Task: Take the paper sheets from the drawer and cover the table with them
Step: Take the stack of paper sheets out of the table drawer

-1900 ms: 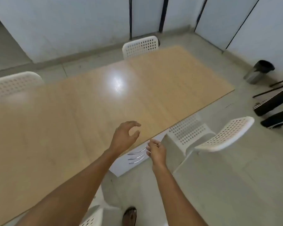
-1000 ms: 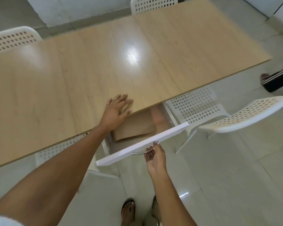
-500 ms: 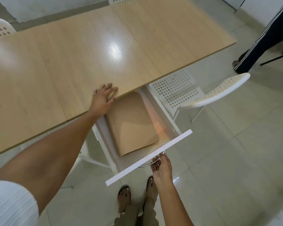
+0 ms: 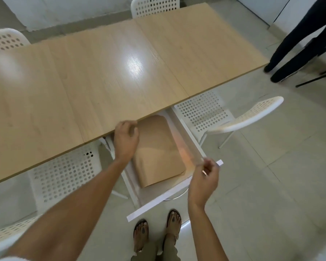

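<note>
Drawer [image 4: 191, 146] is pulled fully out from under the near edge of the worktop [image 4: 102, 76], white front panel closest to the person. Brown paper sheets [image 4: 158, 149] lie flat inside as one stack, filling most of the drawer floor; far end of the stack sits just under the worktop edge, near end just short of the front panel. Nothing lifted out yet.

Left hand [image 4: 125, 141] hangs over the left rear of the drawer, right at the worktop edge, fingers [image 4: 129, 124] curled loosely downward, holding nothing. Cannot tell if the fingertips touch the paper or the edge.

Right hand [image 4: 204, 180] is above the right end of the drawer front, off the metal handle [image 4: 174, 197], which shows below the panel. Fingers loosely curled and slightly apart, empty. A ring shows on one finger.

Worktop is light wood, bare, with a bright light reflection mid-surface.

White perforated chairs: one tucked right of the drawer [image 4: 224, 117], one left of it under the worktop [image 4: 64, 172], one at the far side [image 4: 154, 5], one at far left [image 4: 4, 41].

Person's sandalled feet [image 4: 157, 230] stand just in front of the drawer. Another person's dark-trousered legs [image 4: 297, 40] at top right, well apart from the worktop
</note>
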